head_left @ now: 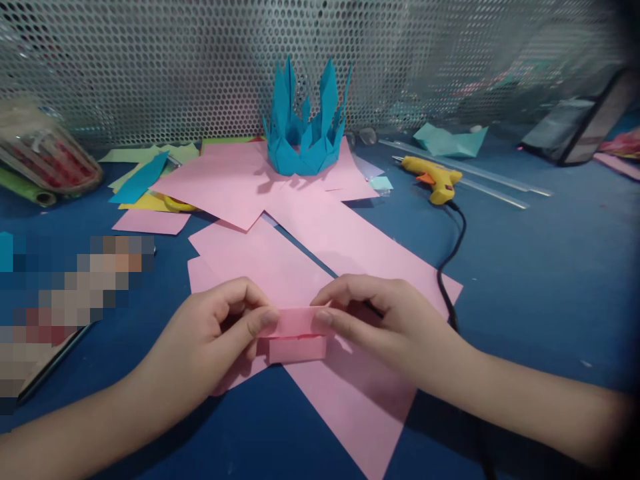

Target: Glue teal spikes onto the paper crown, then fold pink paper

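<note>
My left hand [215,330] and my right hand [380,320] meet low in the middle of the view. Both pinch a small folded strip of pink paper [297,333], the left at its left end, the right at its right end. The strip lies over several loose pink paper sheets [350,247] spread on the blue table [540,280]. Behind them a blue folded paper crown [306,127] stands upright on a pink sheet.
A yellow glue gun [434,179] lies at the right, its black cord [453,267] running down past my right wrist. Clear glue sticks [493,180] and a teal paper scrap [447,141] lie behind. Yellow, green and blue papers [145,177] sit left. A perforated metal screen [200,60] closes the back.
</note>
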Motion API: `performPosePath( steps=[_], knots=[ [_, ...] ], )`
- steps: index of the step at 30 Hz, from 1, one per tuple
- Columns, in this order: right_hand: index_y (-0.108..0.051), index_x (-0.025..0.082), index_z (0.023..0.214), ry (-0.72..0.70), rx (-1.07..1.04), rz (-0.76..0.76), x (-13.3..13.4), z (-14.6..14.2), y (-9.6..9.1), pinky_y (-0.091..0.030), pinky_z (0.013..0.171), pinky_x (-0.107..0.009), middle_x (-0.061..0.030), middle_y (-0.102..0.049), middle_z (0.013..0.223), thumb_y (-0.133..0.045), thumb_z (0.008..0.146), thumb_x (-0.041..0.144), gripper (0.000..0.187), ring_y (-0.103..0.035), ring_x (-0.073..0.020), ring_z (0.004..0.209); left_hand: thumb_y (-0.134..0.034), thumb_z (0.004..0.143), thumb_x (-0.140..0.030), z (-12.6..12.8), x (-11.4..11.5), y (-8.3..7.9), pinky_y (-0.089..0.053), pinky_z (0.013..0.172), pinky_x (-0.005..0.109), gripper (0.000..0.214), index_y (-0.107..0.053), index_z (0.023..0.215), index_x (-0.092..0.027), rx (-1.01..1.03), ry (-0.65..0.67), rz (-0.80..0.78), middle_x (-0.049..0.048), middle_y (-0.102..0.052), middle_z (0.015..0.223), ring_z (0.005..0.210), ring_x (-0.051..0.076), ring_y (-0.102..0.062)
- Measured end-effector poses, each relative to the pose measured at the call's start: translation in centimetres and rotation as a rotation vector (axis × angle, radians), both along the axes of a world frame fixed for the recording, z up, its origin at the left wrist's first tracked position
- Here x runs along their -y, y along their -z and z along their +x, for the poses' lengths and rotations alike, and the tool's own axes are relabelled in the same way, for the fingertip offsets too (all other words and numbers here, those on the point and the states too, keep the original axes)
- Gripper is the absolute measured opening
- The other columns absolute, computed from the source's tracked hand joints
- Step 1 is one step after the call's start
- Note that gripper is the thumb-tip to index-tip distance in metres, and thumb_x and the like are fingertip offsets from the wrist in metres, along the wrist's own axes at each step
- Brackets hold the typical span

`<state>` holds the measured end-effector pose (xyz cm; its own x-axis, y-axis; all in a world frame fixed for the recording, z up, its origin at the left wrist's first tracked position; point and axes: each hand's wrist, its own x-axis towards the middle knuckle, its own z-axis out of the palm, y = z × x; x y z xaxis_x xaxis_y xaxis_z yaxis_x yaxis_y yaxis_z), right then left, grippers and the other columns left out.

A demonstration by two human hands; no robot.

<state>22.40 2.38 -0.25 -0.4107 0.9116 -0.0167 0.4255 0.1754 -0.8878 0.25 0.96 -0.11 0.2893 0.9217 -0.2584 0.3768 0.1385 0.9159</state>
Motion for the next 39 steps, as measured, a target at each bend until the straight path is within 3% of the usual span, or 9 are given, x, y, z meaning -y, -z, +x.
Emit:
performPosePath(
  steps=[6, 12, 15, 20, 26, 29, 33, 39],
  knots=[
    [-0.069, 0.021, 0.073, -0.015, -0.021, -0.063, -0.2, 0.2, -0.1, -0.044, 0.054, -0.021, 0.0008, -0.068, 0.065, -0.062, 0.086, 0.026, 0.015, -0.06, -0.0112, 0.06, -0.053, 0.089, -0.041, 0.1, -0.2, -0.2, -0.029, 0.028, 0.015, 0.028, -0.055, 0.067, -0.023, -0.161, 0.01, 0.16, -0.0116, -0.046, 0.04, 0.026, 0.006, -0.04],
    [-0.066, 0.021, 0.072, -0.017, -0.015, -0.035, -0.1, 0.2, 0.0, -0.039, 0.05, -0.021, 0.0013, -0.065, 0.062, -0.059, 0.086, 0.025, 0.016, -0.055, -0.0104, 0.056, -0.054, 0.088, -0.039, 0.2, -0.2, -0.4, -0.029, 0.034, 0.016, 0.029, -0.056, 0.064, -0.023, -0.234, 0.011, 0.268, -0.0096, -0.049, 0.045, 0.036, 0.007, -0.041],
    [-0.064, 0.02, 0.07, -0.004, -0.02, -0.074, -0.1, 0.2, 0.1, -0.037, 0.048, -0.021, 0.0016, -0.062, 0.06, -0.06, 0.086, 0.029, 0.019, -0.051, -0.0102, 0.054, -0.051, 0.091, -0.039, 0.4, 0.1, -0.5, -0.028, 0.037, 0.018, 0.03, -0.055, 0.067, -0.023, -0.249, 0.007, 0.26, -0.0109, -0.047, 0.044, 0.036, 0.007, -0.039],
    [-0.048, 0.021, 0.059, 0.003, 0.015, -0.041, -0.2, 0.2, 0.1, -0.025, 0.042, -0.022, 0.0064, -0.04, 0.049, -0.058, 0.088, 0.043, 0.038, -0.031, -0.008, 0.046, -0.05, 0.093, -0.04, 0.7, 0.8, -0.7, -0.03, 0.045, 0.019, 0.029, -0.054, 0.07, -0.023, -0.253, -0.04, 0.284, -0.0107, -0.049, 0.052, 0.045, 0.007, -0.041],
    [-0.032, 0.021, 0.055, -0.096, 0.111, 0.116, 0.1, 0.1, 0.1, -0.03, 0.049, -0.025, 0.0044, -0.036, 0.049, -0.041, 0.097, 0.05, 0.052, -0.035, -0.01, 0.049, -0.047, 0.093, -0.044, 0.7, 1.1, -0.5, -0.027, 0.036, 0.019, 0.03, -0.051, 0.071, -0.024, -0.153, -0.062, 0.214, -0.0116, -0.043, 0.05, 0.037, 0.006, -0.037],
    [-0.027, 0.021, 0.055, -0.119, 0.112, 0.132, 0.1, 0.2, 0.1, -0.03, 0.05, -0.026, 0.0047, -0.031, 0.048, -0.034, 0.098, 0.06, 0.059, -0.031, -0.01, 0.049, -0.049, 0.092, -0.046, 0.6, 1.1, -0.6, -0.028, 0.038, 0.02, 0.032, -0.05, 0.068, -0.024, -0.196, -0.07, 0.204, -0.0122, -0.042, 0.043, 0.035, 0.007, -0.038],
    [-0.026, 0.022, 0.053, -0.135, 0.036, 0.075, -0.1, 0.3, 0.1, -0.028, 0.049, -0.027, 0.0052, -0.027, 0.048, -0.03, 0.091, 0.075, 0.066, -0.028, -0.0096, 0.047, -0.046, 0.091, -0.05, 0.4, 1.0, -0.7, -0.03, 0.038, 0.021, 0.038, -0.046, 0.063, -0.025, -0.267, -0.104, 0.182, -0.0116, -0.044, 0.039, 0.033, 0.008, -0.039],
    [-0.037, 0.02, 0.055, -0.143, -0.1, 0.035, -0.1, 0.3, 0.1, -0.032, 0.05, -0.026, 0.004, -0.039, 0.051, -0.032, 0.097, 0.066, 0.062, -0.037, -0.0093, 0.048, -0.045, 0.094, -0.051, -0.3, 0.6, -0.5, -0.034, 0.038, 0.02, 0.041, -0.044, 0.062, -0.024, -0.272, -0.051, 0.24, -0.0098, -0.049, 0.044, 0.037, 0.009, -0.043]
  ],
)
